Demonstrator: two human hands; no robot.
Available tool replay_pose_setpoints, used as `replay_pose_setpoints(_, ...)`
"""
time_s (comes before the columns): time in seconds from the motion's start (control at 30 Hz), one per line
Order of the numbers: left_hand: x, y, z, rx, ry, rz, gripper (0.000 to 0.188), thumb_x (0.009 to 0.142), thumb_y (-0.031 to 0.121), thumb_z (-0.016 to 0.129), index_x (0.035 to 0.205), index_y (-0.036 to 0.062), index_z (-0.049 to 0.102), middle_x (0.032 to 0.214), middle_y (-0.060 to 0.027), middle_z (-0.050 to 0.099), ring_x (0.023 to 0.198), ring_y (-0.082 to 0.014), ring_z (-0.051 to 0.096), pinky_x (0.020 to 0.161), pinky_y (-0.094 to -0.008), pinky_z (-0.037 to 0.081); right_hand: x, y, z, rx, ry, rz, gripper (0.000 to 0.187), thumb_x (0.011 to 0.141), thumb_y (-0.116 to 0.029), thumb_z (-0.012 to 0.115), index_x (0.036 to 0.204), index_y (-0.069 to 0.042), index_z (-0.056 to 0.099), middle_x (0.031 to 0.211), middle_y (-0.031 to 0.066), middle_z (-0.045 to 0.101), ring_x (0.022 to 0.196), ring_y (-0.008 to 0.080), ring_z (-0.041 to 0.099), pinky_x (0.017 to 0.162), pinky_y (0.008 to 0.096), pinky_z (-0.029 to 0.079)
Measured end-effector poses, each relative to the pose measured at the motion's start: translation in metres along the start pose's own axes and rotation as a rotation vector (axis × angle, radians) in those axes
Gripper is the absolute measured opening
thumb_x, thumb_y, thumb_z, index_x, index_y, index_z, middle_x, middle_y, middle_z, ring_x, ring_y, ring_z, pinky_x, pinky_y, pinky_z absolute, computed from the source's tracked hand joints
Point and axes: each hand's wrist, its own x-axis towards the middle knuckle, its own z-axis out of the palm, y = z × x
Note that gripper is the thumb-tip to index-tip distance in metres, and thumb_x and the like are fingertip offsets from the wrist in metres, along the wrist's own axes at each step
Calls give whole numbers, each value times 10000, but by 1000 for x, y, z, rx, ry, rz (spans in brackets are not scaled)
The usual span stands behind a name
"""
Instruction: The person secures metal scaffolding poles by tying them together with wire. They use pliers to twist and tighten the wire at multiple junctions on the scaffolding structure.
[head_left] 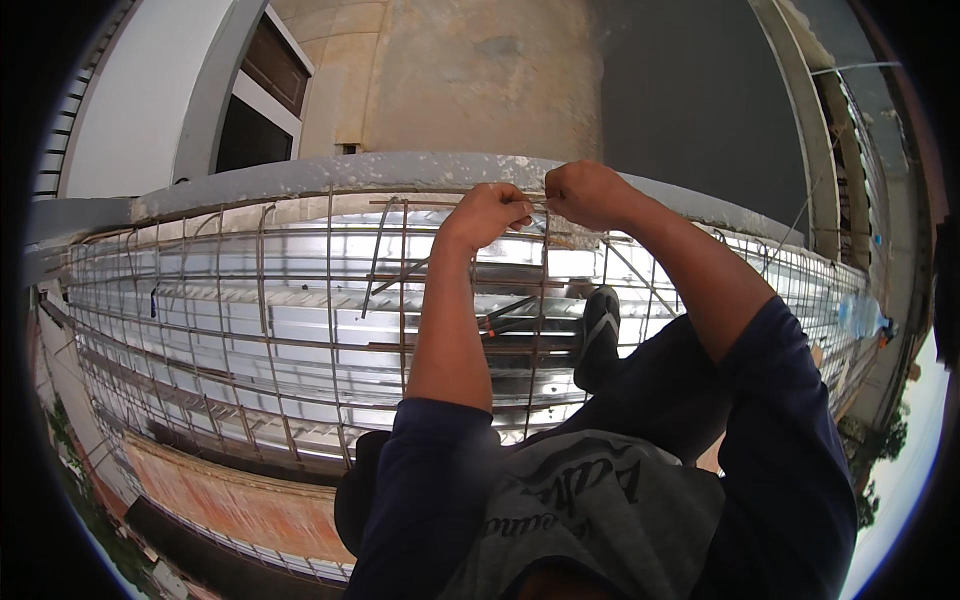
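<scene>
Over the far edge of a steel rebar mesh (333, 300), both of my hands are closed and close together. My left hand (488, 214) pinches with thumb and fingertips. My right hand (588, 194) has its fingers curled in, just right of the left. A thin, brownish strand that looks like wire (537, 199) shows between the fingertips; its ends are hidden. Directly below runs an upright bar of the mesh (543, 290). Left of my left forearm, a bent loose bar (376, 262) leans on the mesh. A black-handled tool with orange marks (506, 318) lies beneath the bars.
Shiny corrugated metal decking (290, 305) lies under the mesh. A grey concrete wall edge (400, 170) borders it on the far side, with a lower floor (480, 80) beyond. My shoe (600, 325) stands among the bars. A clear plastic bottle (862, 317) is at far right.
</scene>
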Motion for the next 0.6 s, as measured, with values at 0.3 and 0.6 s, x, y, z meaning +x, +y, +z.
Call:
replay_pose_setpoints(0.3,8,-14,22,-381,236,-21,213,883,124,596,985,-63,603,886,-99,636,797,-159,619,733,-256,518,4,-1,34,162,179,3,191,778,-162,584,844,-3,665,881,195,649,867,352,632,788,425,496)
replay_pose_setpoints(0.6,14,-58,24,-208,207,-225,288,868,239,594,1079,43,609,955,-59,655,798,-161,630,680,-304,496,11,59,62,-128,-67,228,214,808,-105,537,959,-34,670,993,196,647,957,347,632,816,442,514)
